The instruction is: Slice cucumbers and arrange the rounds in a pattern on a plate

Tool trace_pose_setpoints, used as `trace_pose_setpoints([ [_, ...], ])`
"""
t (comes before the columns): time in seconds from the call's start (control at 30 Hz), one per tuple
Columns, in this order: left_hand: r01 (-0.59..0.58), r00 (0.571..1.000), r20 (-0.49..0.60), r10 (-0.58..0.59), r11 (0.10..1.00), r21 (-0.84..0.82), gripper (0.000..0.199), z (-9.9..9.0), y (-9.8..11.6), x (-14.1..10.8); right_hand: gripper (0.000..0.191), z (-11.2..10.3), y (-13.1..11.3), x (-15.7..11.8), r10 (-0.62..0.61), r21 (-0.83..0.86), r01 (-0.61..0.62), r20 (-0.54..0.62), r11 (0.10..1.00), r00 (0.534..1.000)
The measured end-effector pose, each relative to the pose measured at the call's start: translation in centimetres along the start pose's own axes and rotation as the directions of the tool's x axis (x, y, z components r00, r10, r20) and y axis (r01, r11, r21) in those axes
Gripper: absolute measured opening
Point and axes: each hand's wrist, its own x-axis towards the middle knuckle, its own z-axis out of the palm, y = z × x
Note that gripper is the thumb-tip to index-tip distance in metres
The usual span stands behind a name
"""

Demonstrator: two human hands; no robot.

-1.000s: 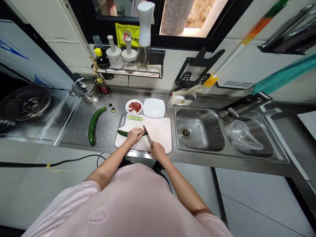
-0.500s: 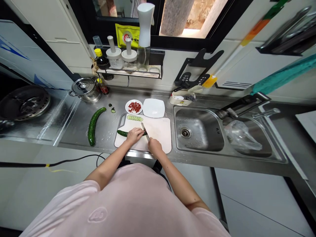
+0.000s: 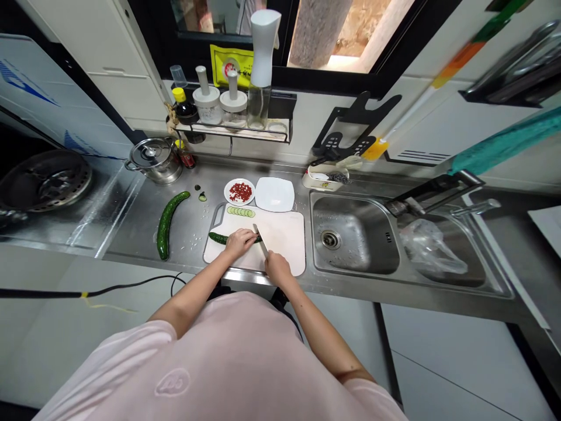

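A dark green cucumber lies across the white cutting board. My left hand is closed over its right part, holding it against the board. In my right hand is the handle of a knife, whose blade crosses the cucumber's right end, just beside my left fingers. A row of thin cucumber slices rests near the board's top left. Behind the board stand a plate of chopped red pieces and a white plate with nothing on it.
Another cucumber lies left of the board, near small green scraps. A lidded pot stands at the back left. On the right is a steel sink with a plastic bag in its second basin.
The knife and my right hand have shifted very slightly right and down relative to my left hand. The whole view has moved a little.
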Motion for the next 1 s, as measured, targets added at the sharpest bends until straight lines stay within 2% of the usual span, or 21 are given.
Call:
trace_pose_setpoints([
  [0.2, 0.006, 1.0, 0.004, -0.006, 1.0, 0.015, 0.025, -0.2, 0.1, 0.0, 0.024, -0.1, -0.5, 1.0, 0.01, -0.005, -0.01, -0.01, 1.0, 1.0],
  [0.53, 0.017, 1.0, -0.017, -0.017, 1.0, -0.011, 0.023, 0.1, -0.1, 0.1, 0.023, 0.6, 0.9, -1.0, 0.026, 0.014, -0.026, 0.032, 1.0, 0.999],
  [1.0, 0.014, 1.0, -0.016, -0.015, 0.999, -0.03, 0.023, 0.0, 0.0, 0.0, 0.024, 0.7, -0.1, 0.8, 0.02, 0.023, -0.02, -0.014, 1.0, 1.0],
])
